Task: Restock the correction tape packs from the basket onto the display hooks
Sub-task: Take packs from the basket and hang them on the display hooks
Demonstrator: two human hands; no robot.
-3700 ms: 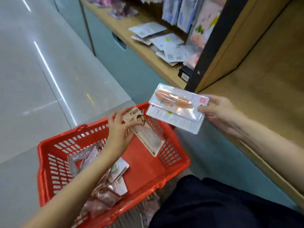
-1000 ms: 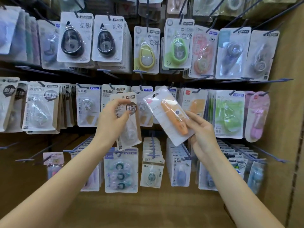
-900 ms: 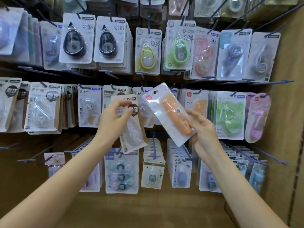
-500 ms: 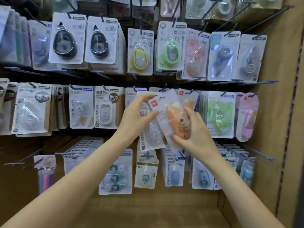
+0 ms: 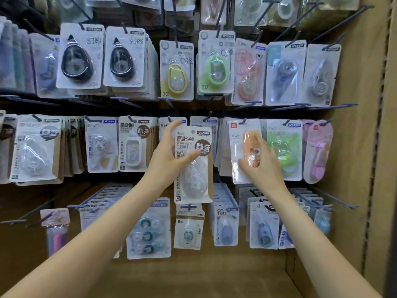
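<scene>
My left hand (image 5: pixel 164 162) grips a correction tape pack (image 5: pixel 194 181) with a brown-and-white card and a clear dispenser, held upright in front of the middle row of hooks. To its right, a clear pack with an orange dispenser (image 5: pixel 236 147) hangs straight, its top hole at a hook (image 5: pixel 243 121) in the middle row. My right hand (image 5: pixel 266 168) holds that orange pack by its blister, thumb low and fingers higher on the front. The basket is out of view.
Three rows of hooks full of correction tape packs cover the wall. A green pack (image 5: pixel 283 151) and a pink pack (image 5: pixel 318 151) hang right of the orange one. A brown side panel (image 5: pixel 365 147) closes the display on the right. Bare hook tips stick out toward me.
The orange pack went from tilted in front of the display to hanging straight at a middle-row hook. My hands moved apart; the left one now holds its pack upright.
</scene>
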